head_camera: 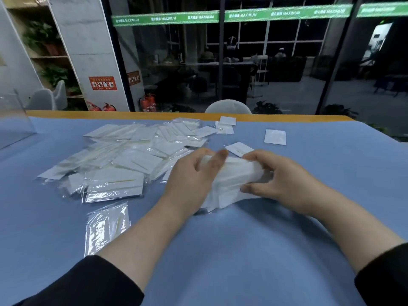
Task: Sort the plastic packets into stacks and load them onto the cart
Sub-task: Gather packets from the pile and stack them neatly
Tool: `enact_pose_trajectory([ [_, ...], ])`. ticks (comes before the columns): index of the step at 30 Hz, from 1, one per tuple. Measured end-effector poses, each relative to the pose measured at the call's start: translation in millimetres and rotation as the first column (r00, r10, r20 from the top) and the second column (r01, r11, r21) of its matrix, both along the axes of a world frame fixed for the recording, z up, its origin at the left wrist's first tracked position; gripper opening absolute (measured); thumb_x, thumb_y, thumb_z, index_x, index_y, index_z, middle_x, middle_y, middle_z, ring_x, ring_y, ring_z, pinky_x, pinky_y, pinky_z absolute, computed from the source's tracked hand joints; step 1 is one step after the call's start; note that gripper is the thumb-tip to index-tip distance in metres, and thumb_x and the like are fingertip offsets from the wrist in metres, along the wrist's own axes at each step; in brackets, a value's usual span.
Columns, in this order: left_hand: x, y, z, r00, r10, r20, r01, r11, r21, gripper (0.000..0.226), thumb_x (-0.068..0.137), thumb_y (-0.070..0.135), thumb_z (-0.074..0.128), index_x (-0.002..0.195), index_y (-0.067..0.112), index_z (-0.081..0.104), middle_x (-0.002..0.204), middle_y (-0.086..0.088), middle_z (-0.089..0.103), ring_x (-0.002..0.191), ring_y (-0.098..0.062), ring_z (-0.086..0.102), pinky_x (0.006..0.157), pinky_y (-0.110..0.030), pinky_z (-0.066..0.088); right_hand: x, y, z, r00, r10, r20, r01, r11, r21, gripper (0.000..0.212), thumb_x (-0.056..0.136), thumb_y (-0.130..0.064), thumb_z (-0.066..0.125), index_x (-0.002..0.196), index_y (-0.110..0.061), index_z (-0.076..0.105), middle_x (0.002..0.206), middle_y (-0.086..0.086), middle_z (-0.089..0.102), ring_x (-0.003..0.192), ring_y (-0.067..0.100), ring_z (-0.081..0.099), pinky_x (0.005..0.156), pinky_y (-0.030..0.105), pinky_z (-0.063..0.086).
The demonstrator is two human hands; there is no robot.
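Note:
A thick stack of white plastic packets (231,180) stands on edge on the blue table (220,250), tilted toward me. My left hand (189,177) grips its left side and my right hand (280,180) grips its right side. A loose heap of several packets (123,155) spreads over the table to the left. One clear packet (106,226) lies alone near my left forearm. A single white packet (274,137) lies apart at the back right, and another small packet (239,148) sits just behind my hands. No cart is in view.
A clear acrylic panel (13,120) stands at the table's left edge. A white chair back (227,107) rises behind the far orange edge. Glass walls and red fire extinguishers (148,102) lie beyond.

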State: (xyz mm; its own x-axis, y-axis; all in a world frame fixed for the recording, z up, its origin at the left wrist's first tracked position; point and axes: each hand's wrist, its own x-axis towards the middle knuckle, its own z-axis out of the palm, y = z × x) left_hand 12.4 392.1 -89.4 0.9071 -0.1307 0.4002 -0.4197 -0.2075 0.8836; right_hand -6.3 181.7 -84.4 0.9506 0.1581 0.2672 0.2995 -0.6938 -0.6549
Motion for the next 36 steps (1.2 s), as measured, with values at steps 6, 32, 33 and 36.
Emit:
enact_pose_trajectory([
  [6,-0.6,5.4,3.7,0.977,0.195,0.089,-0.187,0.978,-0.089,0.060,0.097,0.060,0.049,0.085,0.003,0.065,0.074,-0.014,0.055,0.064,-0.006,0.042,0.057,-0.017,0.035,-3.0,13.4,-1.7,0.984,0.018,0.176,-0.023,0.999,0.026,0.041,0.080,-0.031,0.083,0.107,-0.045,0.055,0.109,-0.033,0.052,0.097,-0.007,0.051,0.079,0.006,0.038],
  [32,13.2,-4.6,-16.2,0.970,0.223,-0.093,-0.225,0.974,-0.019,0.039,0.102,0.035,0.057,0.073,0.009,0.062,0.057,0.015,0.053,0.061,-0.010,0.045,0.061,-0.031,0.038,2.4,19.7,-18.5,0.997,0.081,0.018,-0.083,0.991,0.109,0.037,0.080,-0.021,0.083,0.106,-0.036,0.063,0.103,-0.019,0.061,0.091,0.006,0.060,0.078,0.019,0.046],
  [33,14.2,-4.0,-17.0,0.972,0.213,-0.104,-0.215,0.977,-0.011,0.038,0.102,0.035,0.056,0.074,0.010,0.062,0.058,0.016,0.054,0.062,-0.010,0.046,0.062,-0.032,0.038,2.2,18.8,-18.1,0.997,0.081,0.009,-0.081,0.992,0.100,0.035,0.081,-0.019,0.082,0.105,-0.036,0.062,0.100,-0.020,0.061,0.088,0.005,0.060,0.076,0.017,0.045],
  [36,11.5,-6.5,-14.1,0.981,0.155,-0.116,-0.158,0.987,-0.021,0.038,0.104,0.036,0.051,0.078,0.012,0.065,0.063,0.022,0.059,0.062,0.000,0.048,0.063,-0.028,0.036,0.2,20.7,-16.6,0.998,0.056,0.019,-0.057,0.997,0.049,0.030,0.083,-0.019,0.079,0.100,-0.036,0.061,0.094,-0.022,0.062,0.082,0.003,0.057,0.070,0.014,0.042],
])
